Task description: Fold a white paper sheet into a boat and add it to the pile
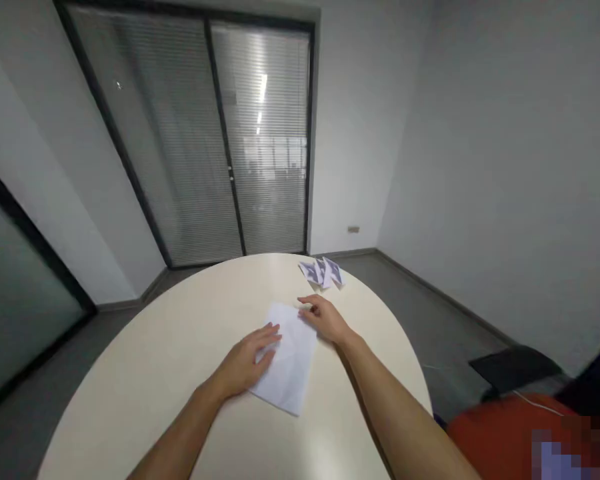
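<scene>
A white sheet of paper [290, 360] lies at a slant on the round table, with faint crease lines across it. My left hand [247, 360] rests flat on the sheet's left side, fingers stretched toward its middle. At the upper right corner of the paper is my right hand [325, 319]; its fingers are spread and slightly bent, the tips over the sheet's edge. Nothing shows between the fingers of either hand. Beyond my right hand stand folded paper pieces [323, 272], white with bluish-purple parts, close to the table's far edge.
The cream round table [180, 347] curves away on all sides. To the right are a red-orange chair seat [500, 433] and a black armrest-like part [515, 367] with a thin cable. Glass doors with blinds [260, 147] stand behind, beside a white wall [505, 167].
</scene>
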Action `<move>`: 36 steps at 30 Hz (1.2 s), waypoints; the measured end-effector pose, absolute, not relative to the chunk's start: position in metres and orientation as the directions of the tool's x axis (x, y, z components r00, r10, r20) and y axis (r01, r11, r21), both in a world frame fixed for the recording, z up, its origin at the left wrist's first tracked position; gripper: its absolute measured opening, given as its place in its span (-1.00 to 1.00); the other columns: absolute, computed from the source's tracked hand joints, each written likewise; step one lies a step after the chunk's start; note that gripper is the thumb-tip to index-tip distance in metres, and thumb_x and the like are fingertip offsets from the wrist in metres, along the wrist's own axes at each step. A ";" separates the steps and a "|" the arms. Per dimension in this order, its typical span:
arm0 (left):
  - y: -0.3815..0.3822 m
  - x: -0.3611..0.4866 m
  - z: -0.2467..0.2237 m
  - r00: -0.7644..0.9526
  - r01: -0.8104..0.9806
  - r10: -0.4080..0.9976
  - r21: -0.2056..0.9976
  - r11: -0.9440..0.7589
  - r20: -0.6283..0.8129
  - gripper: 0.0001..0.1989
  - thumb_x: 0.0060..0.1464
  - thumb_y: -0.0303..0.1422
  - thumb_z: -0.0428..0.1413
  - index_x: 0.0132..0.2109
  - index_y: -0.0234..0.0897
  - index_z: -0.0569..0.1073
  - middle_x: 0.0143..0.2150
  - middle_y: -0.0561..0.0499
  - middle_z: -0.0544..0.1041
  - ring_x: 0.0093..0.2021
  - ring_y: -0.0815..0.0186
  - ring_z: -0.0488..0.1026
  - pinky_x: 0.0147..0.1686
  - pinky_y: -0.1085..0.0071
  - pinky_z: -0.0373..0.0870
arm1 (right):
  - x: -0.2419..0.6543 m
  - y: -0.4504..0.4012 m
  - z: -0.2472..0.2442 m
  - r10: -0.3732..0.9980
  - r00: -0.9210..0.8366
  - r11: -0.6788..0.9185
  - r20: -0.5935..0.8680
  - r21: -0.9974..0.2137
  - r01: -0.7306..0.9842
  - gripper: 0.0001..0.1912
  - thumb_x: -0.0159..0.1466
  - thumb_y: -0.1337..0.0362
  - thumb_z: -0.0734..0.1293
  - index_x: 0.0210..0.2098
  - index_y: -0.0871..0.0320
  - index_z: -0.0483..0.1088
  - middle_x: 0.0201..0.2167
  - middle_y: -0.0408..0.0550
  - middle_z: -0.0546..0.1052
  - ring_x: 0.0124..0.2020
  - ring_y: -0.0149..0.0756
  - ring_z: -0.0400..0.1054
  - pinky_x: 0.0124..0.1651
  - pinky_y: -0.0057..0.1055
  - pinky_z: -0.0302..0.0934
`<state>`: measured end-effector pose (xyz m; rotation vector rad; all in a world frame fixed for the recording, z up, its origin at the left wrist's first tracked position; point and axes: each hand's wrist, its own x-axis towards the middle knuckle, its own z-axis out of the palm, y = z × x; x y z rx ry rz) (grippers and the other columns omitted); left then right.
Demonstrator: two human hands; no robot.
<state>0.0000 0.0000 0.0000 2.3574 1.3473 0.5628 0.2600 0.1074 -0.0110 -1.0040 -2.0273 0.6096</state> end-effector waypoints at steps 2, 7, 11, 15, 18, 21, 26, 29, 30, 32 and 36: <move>-0.001 0.000 -0.004 0.480 0.758 0.871 0.452 -0.470 0.099 -0.51 0.31 -0.23 0.00 0.33 -0.14 0.36 0.46 -0.03 0.19 0.47 0.19 0.07 0.44 0.06 -0.03 | 0.259 0.106 -0.008 0.780 -0.388 0.625 0.490 -0.610 0.487 -0.64 0.33 0.19 0.37 0.08 0.14 0.51 0.08 0.13 0.52 0.05 -0.11 0.43 0.19 -0.08 0.27; -0.004 -0.004 -0.001 0.422 0.853 0.906 0.321 -0.411 0.037 -0.52 0.40 -0.17 -0.15 0.37 -0.08 0.29 0.48 -0.06 0.14 0.46 0.12 0.07 0.41 -0.05 -0.05 | 0.244 0.093 -0.004 0.670 -0.562 0.741 0.486 -0.491 0.459 -0.64 0.37 0.15 0.33 0.08 0.14 0.52 0.05 0.10 0.58 0.10 -0.10 0.42 0.22 -0.14 0.24; -0.007 -0.001 0.013 0.373 0.897 0.919 0.203 -0.393 0.130 -0.56 0.41 -0.25 -0.15 0.27 -0.14 0.44 0.33 -0.13 0.39 0.31 0.07 0.31 0.27 0.02 0.22 | 0.231 0.080 -0.003 0.550 -0.749 0.820 0.369 -0.406 0.402 -0.55 0.36 0.07 0.34 0.15 0.15 0.49 0.13 0.15 0.53 0.17 -0.07 0.40 0.26 -0.15 0.20; -0.008 0.002 0.020 0.363 0.906 0.913 0.157 -0.392 0.186 -0.64 0.35 -0.31 -0.05 0.06 -0.21 0.60 -0.06 -0.14 0.61 0.02 0.09 0.50 0.11 0.09 0.37 | 0.231 0.080 -0.005 0.526 -0.787 0.838 0.321 -0.351 0.417 -0.62 0.39 0.14 0.30 0.13 0.08 0.51 0.21 0.14 0.47 0.25 -0.05 0.33 0.32 -0.07 0.11; -0.005 -0.002 0.011 0.412 0.878 0.884 0.161 -0.450 0.223 -0.67 0.33 -0.28 -0.01 0.05 -0.22 0.59 0.04 -0.15 0.59 0.17 0.07 0.43 0.27 0.07 0.23 | 0.235 0.083 -0.007 0.530 -0.798 0.828 0.285 -0.377 0.415 -0.63 0.42 0.18 0.25 0.16 0.03 0.49 0.24 0.08 0.45 0.30 -0.05 0.27 0.34 -0.03 0.08; -0.001 -0.008 -0.004 0.444 0.854 0.882 0.223 -0.469 0.154 -0.49 0.33 -0.19 0.01 0.35 -0.19 0.33 0.42 -0.13 0.26 0.43 0.07 0.14 0.39 0.06 0.07 | 0.234 0.082 -0.006 0.574 -0.781 0.794 0.246 -0.402 0.456 -0.62 0.45 0.23 0.20 0.20 0.00 0.45 0.26 0.02 0.43 0.37 0.00 0.17 0.35 0.09 0.04; 0.004 -0.012 -0.015 0.387 0.893 0.921 0.230 -0.386 0.045 -0.43 0.38 -0.09 -0.11 0.43 -0.16 0.18 0.51 -0.09 0.04 0.50 0.10 -0.05 0.43 0.01 -0.06 | 0.230 0.080 -0.006 0.602 -0.753 0.786 0.266 -0.362 0.501 -0.61 0.46 0.25 0.17 0.19 0.07 0.46 0.27 0.06 0.42 0.35 0.01 0.21 0.35 0.05 0.07; 0.005 -0.012 -0.016 0.372 0.898 0.928 0.237 -0.370 0.036 -0.44 0.39 -0.10 -0.14 0.44 -0.10 0.16 0.51 -0.06 0.02 0.50 0.12 -0.07 0.43 0.02 -0.06 | 0.233 0.083 -0.010 0.606 -0.748 0.786 0.272 -0.351 0.509 -0.58 0.46 0.22 0.17 0.23 0.10 0.42 0.32 0.13 0.35 0.37 -0.01 0.18 0.40 0.02 0.01; 0.005 -0.013 -0.016 0.362 0.902 0.931 0.238 -0.361 0.038 -0.45 0.39 -0.10 -0.14 0.44 -0.08 0.17 0.51 -0.05 0.02 0.50 0.12 -0.07 0.42 0.03 -0.06 | 0.234 0.085 -0.012 0.612 -0.741 0.783 0.276 -0.346 0.517 -0.58 0.46 0.21 0.18 0.24 0.09 0.42 0.32 0.14 0.35 0.37 -0.02 0.17 0.41 0.03 -0.02; 0.005 -0.013 -0.017 0.336 0.912 0.941 0.236 -0.336 0.042 -0.45 0.39 -0.09 -0.13 0.43 -0.07 0.18 0.51 -0.04 0.03 0.50 0.11 -0.07 0.42 0.03 -0.05 | 0.236 0.089 -0.015 0.627 -0.720 0.775 0.297 -0.330 0.538 -0.60 0.45 0.25 0.18 0.20 0.07 0.45 0.28 0.12 0.39 0.35 -0.05 0.20 0.42 0.01 -0.03; 0.005 -0.011 -0.019 0.287 0.933 0.957 0.212 -0.291 0.052 -0.45 0.38 -0.10 -0.12 0.42 -0.08 0.20 0.50 -0.05 0.04 0.50 0.10 -0.05 0.42 0.03 -0.05 | 0.237 0.092 -0.016 0.671 -0.665 0.741 0.329 -0.312 0.594 -0.56 0.37 0.46 0.18 0.12 0.06 0.52 0.24 0.09 0.45 0.33 -0.08 0.24 0.39 -0.01 0.04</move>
